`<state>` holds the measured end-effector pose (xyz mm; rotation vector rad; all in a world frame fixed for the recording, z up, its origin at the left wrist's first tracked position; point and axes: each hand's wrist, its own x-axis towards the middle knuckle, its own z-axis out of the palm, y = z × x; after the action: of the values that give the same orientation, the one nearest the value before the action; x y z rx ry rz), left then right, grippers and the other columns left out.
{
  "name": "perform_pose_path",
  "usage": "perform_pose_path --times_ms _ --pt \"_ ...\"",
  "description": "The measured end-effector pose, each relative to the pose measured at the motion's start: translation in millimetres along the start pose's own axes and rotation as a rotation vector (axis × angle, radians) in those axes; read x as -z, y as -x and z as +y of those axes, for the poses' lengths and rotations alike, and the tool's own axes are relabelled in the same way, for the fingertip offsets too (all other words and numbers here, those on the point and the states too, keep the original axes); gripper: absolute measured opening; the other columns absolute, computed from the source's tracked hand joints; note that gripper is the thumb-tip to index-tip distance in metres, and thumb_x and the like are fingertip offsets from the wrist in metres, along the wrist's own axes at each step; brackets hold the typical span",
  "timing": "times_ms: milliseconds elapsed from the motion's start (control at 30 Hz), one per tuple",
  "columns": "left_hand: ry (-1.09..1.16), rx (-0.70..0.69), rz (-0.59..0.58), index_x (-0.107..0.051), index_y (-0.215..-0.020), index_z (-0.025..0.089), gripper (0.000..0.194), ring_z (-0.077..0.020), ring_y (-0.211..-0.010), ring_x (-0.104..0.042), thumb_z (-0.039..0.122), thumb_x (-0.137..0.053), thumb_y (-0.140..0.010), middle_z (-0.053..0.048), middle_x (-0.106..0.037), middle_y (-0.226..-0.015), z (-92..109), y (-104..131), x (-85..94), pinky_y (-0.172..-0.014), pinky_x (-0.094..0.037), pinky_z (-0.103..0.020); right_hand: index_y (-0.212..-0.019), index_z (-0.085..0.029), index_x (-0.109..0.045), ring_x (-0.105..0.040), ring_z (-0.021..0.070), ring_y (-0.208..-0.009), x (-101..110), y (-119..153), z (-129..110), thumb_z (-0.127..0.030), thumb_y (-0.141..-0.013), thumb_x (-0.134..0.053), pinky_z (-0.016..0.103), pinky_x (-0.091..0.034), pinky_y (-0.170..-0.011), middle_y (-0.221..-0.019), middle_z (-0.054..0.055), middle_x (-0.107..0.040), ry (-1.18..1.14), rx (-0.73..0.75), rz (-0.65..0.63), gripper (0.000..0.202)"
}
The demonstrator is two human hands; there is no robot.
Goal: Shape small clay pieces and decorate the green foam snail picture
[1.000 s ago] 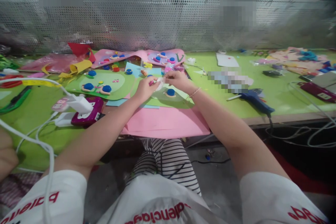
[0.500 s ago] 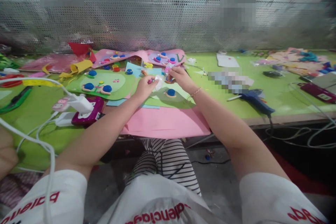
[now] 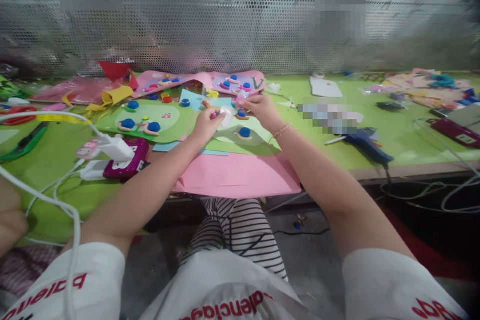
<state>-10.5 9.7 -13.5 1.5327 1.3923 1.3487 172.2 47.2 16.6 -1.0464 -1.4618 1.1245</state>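
My left hand [image 3: 208,125] pinches a small translucent white piece, like a plastic bag or wrapper [image 3: 227,117], above a green craft sheet [image 3: 262,147]. Closed at the fingertips, my right hand [image 3: 263,110] is beside a small pink-and-clear item [image 3: 243,97]; whether the fingers grip it is too small to make out. Just below those fingertips sits a blue-and-tan snail-like piece [image 3: 243,114]. A second snail-like piece [image 3: 245,133] lies nearer on the same sheet. To the left, another green sheet [image 3: 175,130] carries several such pieces and a flower shape.
Pink sheets [image 3: 240,175] overhang the front edge. A blue glue gun [image 3: 369,148] lies right, a purple power strip [image 3: 127,160] with white plugs and cables left. Green-handled scissors or cutter [image 3: 24,142] lie far left. A perforated metal screen [image 3: 225,20] rises behind the table.
My right fingers have lifted slightly up and away, so the snail-like piece beneath them shows more clearly. My left hand stays almost still with the translucent white piece.
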Motion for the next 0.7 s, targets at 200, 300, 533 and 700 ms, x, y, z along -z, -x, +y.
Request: perform_pose_path --times_ms 200,300,533,700 --pt "-0.001 0.014 0.004 -0.064 -0.083 0.016 0.019 -0.0058 -0.044 -0.037 0.032 -0.063 -0.073 0.006 -0.039 -0.057 2.3 -0.2 -1.4 -0.039 -0.037 -0.018 -0.062 -0.013 -0.063 -0.054 0.0069 -0.052 -1.8 2.5 -5.9 -0.020 -0.067 -0.080 0.018 -0.045 -0.050 -0.056 -0.001 -0.061 -0.051 -0.032 0.015 0.019" --pt "-0.003 0.017 0.006 -0.064 -0.082 0.015 0.018 -0.0057 -0.044 -0.038 0.031 -0.064 -0.073 0.006 -0.039 -0.056 2.7 0.1 -1.4 -0.039 -0.037 -0.018 -0.061 -0.014 -0.059 -0.053 0.0065 -0.051 -1.9 0.6 -3.2 -0.024 -0.061 -0.085 0.018 -0.044 -0.049 -0.055 -0.002 -0.059 -0.046 -0.021 -0.004 0.028" --pt "0.015 0.028 -0.007 -0.063 -0.082 0.015 0.017 -0.0060 -0.045 -0.038 0.030 -0.063 -0.073 0.006 -0.040 -0.056 4.2 2.3 -0.7 -0.040 -0.038 -0.019 -0.070 -0.014 -0.064 -0.052 0.0065 -0.055 -1.0 -3.7 6.9 -0.028 -0.069 -0.079 0.021 -0.045 -0.055 -0.062 -0.002 -0.060 0.040 0.132 -0.101 0.021" --pt "0.070 0.053 -0.023 -0.064 -0.084 0.015 0.017 -0.0056 -0.044 -0.036 0.029 -0.064 -0.074 0.007 -0.038 -0.056 3.4 1.8 -2.4 -0.042 -0.039 -0.019 -0.077 -0.017 -0.067 -0.062 0.0145 -0.082 -0.4 2.1 2.1 -0.046 -0.074 -0.073 0.029 -0.052 -0.075 -0.092 0.006 -0.069 0.100 0.251 -0.183 0.030"
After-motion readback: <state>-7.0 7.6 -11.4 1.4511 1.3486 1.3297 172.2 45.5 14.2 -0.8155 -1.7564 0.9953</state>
